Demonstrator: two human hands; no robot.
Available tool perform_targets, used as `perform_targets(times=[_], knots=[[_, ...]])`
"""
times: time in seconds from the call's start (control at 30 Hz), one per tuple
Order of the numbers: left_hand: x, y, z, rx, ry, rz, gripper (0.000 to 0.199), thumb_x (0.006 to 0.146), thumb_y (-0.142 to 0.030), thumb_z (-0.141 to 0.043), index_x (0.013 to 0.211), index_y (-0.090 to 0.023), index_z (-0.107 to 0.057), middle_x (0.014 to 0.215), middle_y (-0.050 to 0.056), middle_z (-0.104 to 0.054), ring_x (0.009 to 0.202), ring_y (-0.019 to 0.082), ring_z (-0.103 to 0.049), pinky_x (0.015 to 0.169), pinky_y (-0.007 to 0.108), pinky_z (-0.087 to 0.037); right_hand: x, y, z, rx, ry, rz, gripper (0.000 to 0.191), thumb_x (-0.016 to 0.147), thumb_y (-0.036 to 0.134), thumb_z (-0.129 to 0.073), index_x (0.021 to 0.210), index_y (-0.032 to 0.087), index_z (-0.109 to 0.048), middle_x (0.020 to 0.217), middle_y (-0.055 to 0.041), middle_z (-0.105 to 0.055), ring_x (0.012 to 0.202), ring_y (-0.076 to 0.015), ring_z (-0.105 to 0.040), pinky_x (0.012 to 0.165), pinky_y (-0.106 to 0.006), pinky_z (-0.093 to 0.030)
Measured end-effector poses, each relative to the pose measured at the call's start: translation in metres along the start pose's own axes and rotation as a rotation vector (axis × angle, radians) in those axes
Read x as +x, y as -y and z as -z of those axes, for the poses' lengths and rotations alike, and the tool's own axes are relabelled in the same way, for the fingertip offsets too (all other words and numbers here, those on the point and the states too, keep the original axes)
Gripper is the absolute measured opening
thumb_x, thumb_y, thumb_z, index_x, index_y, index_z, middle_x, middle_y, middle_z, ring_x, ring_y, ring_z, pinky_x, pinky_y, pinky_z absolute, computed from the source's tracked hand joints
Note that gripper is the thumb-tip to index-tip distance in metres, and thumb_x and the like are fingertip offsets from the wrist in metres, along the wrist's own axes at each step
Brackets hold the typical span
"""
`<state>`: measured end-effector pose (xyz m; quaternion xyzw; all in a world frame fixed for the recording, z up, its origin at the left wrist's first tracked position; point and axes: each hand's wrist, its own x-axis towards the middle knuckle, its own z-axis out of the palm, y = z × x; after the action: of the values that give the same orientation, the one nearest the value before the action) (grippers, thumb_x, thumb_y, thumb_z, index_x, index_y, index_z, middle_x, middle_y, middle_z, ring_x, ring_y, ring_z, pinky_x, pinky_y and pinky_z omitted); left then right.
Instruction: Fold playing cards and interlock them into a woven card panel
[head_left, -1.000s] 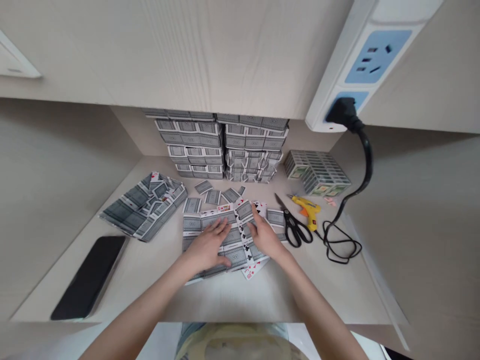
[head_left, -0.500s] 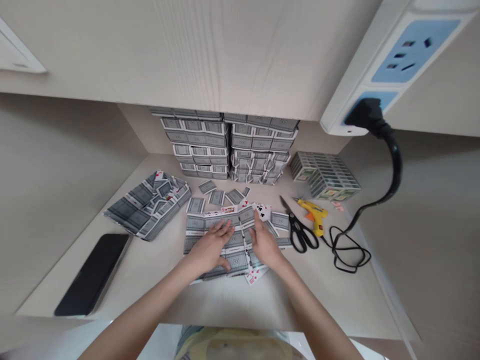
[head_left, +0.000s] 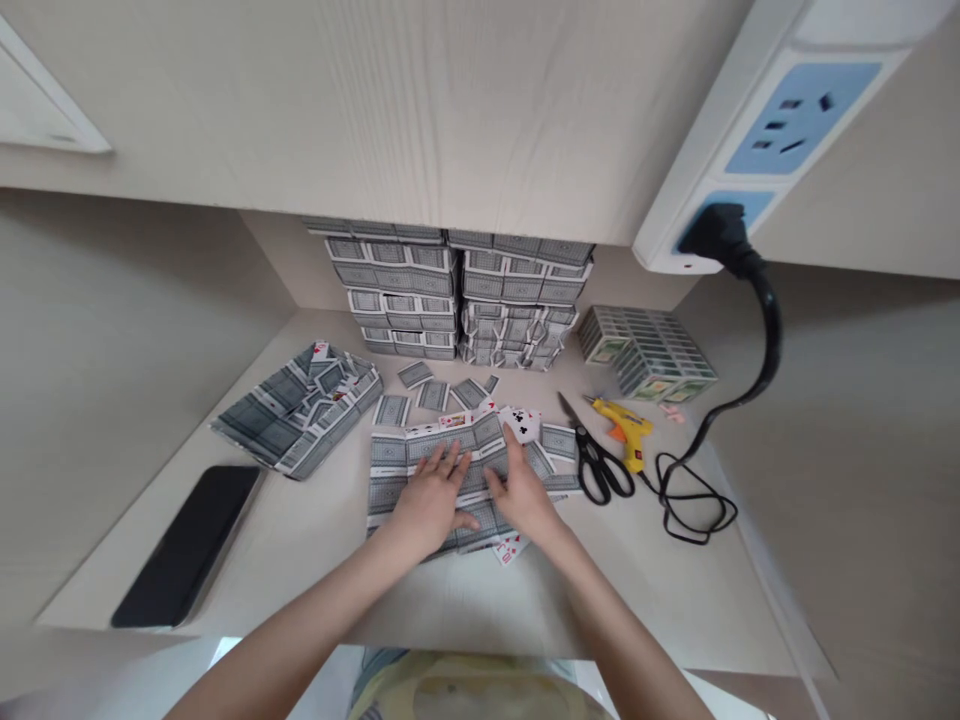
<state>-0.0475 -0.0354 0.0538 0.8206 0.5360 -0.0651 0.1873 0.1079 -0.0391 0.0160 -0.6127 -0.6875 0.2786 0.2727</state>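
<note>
A sheet of joined playing cards (head_left: 388, 455), grey patterned backs up, lies flat on the desk in front of me. My left hand (head_left: 429, 500) rests on its middle with fingers spread. On the sheet's right part lies my right hand (head_left: 523, 494), index finger pointing forward and thumb apart. Close to that fingertip is a face-up club card (head_left: 524, 422). Red-marked cards (head_left: 510, 547) stick out under the sheet's near edge. Several loose cards (head_left: 433, 396) lie just beyond the sheet.
At left are a folded card tray (head_left: 330, 443) holding cards and a black phone (head_left: 187, 545). To the right lie black scissors (head_left: 598, 465), a yellow glue gun (head_left: 631, 430) and its cord (head_left: 701, 515). Stacked card blocks (head_left: 405, 305) and boxed decks (head_left: 656, 350) stand behind.
The right part of the card sheet, raised at its seam before, now lies flatter. My left hand has shifted slightly right, and my right hand still presses there.
</note>
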Motion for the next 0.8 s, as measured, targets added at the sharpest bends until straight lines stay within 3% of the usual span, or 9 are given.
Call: perform_targets(times=[0.07, 0.17, 0.27, 0.33, 0.4, 0.5, 0.57, 0.67, 0.8], knots=[[-0.002, -0.009, -0.002, 0.016, -0.033, 0.074, 0.082, 0.066, -0.047, -0.064, 0.134, -0.011, -0.033, 0.142, 0.016, -0.022, 0.131, 0.032, -0.018, 0.102, 0.045, -0.027, -0.005, -0.003, 0.006, 0.042, -0.012, 0.027, 0.061, 0.073, 0.021, -0.051, 0.131, 0.014, -0.032, 0.125, -0.0137, -0.047, 0.113, -0.0248, -0.047, 0.091, -0.036, -0.04], [-0.009, -0.018, -0.002, 0.044, -0.075, 0.184, 0.076, 0.069, -0.043, -0.063, 0.131, -0.007, -0.036, 0.139, 0.022, -0.028, 0.128, 0.037, -0.025, 0.095, 0.048, -0.034, -0.013, -0.006, 0.018, 0.044, -0.016, -0.029, 0.032, 0.069, 0.02, -0.054, 0.101, 0.019, -0.057, 0.093, -0.0067, -0.064, 0.085, -0.0221, -0.059, 0.075, -0.033, -0.046], [-0.021, -0.02, 0.007, 0.009, -0.092, 0.154, 0.059, 0.072, -0.036, -0.061, 0.123, -0.009, -0.048, 0.128, 0.023, -0.045, 0.117, 0.039, -0.042, 0.084, 0.043, -0.042, -0.016, -0.006, 0.028, 0.091, -0.091, -0.032, 0.017, 0.07, 0.021, -0.054, 0.085, 0.02, -0.061, 0.078, -0.0034, -0.064, 0.072, -0.019, -0.059, 0.067, -0.03, -0.046], [-0.03, -0.017, 0.019, -0.094, -0.119, 0.062, 0.044, 0.077, -0.039, -0.054, 0.114, -0.016, -0.057, 0.109, 0.016, -0.061, 0.098, 0.033, -0.057, 0.077, 0.039, -0.045, -0.014, -0.005, 0.034, 0.131, -0.154, 0.018, 0.015, 0.071, 0.021, -0.054, 0.084, 0.019, -0.061, 0.079, -0.0044, -0.064, 0.075, -0.0191, -0.058, 0.07, -0.03, -0.045], [-0.035, -0.01, 0.032, -0.193, -0.223, 0.051, 0.037, 0.081, -0.041, -0.046, 0.111, -0.024, -0.059, 0.097, 0.008, -0.067, 0.084, 0.026, -0.061, 0.073, 0.037, -0.045, -0.009, -0.004, 0.038, 0.166, -0.188, 0.076, 0.015, 0.072, 0.02, -0.052, 0.084, 0.019, -0.061, 0.083, -0.0048, -0.064, 0.08, -0.0192, -0.058, 0.073, -0.031, -0.044], [-0.028, 0.009, 0.048, -0.252, -0.486, -0.002, 0.033, 0.08, -0.039, -0.05, 0.108, -0.026, -0.059, 0.107, 0.005, -0.062, 0.1, 0.024, -0.054, 0.087, 0.036, -0.039, -0.001, -0.002, 0.04, 0.189, -0.218, 0.149, 0.015, 0.074, 0.018, -0.05, 0.085, 0.02, -0.06, 0.085, -0.0043, -0.064, 0.083, -0.0188, -0.058, 0.076, -0.031, -0.043], [-0.015, 0.024, 0.05, -0.246, -0.574, -0.017, 0.038, 0.073, -0.038, -0.059, 0.11, -0.026, -0.058, 0.117, 0.005, -0.055, 0.108, 0.027, -0.047, 0.093, 0.04, -0.034, 0.005, -0.002, 0.04, 0.197, -0.233, 0.183, 0.015, 0.076, 0.016, -0.048, 0.085, 0.02, -0.059, 0.085, -0.004, -0.063, 0.083, -0.0184, -0.058, 0.075, -0.03, -0.043], [0.009, 0.044, 0.041, -0.392, -0.521, -0.099, 0.051, 0.065, -0.034, -0.067, 0.113, -0.023, -0.056, 0.125, 0.007, -0.049, 0.115, 0.027, -0.043, 0.096, 0.04, -0.033, 0.011, -0.008, 0.035, 0.247, -0.244, 0.205, 0.013, 0.076, 0.017, -0.047, 0.082, 0.02, -0.058, 0.084, -0.0039, -0.062, 0.082, -0.0181, -0.058, 0.075, -0.031, -0.043], [0.029, 0.055, 0.024, -0.682, -0.325, -0.162, 0.026, 0.074, -0.03, -0.058, 0.098, -0.021, -0.062, 0.102, 0.003, -0.064, 0.096, 0.019, -0.057, 0.085, 0.03, -0.042, 0.014, -0.019, 0.025, 0.399, -0.248, 0.234, 0.003, 0.073, 0.019, -0.054, 0.076, 0.02, -0.055, 0.089, -0.0049, -0.062, 0.089, -0.0185, -0.058, 0.082, -0.034, -0.042]])
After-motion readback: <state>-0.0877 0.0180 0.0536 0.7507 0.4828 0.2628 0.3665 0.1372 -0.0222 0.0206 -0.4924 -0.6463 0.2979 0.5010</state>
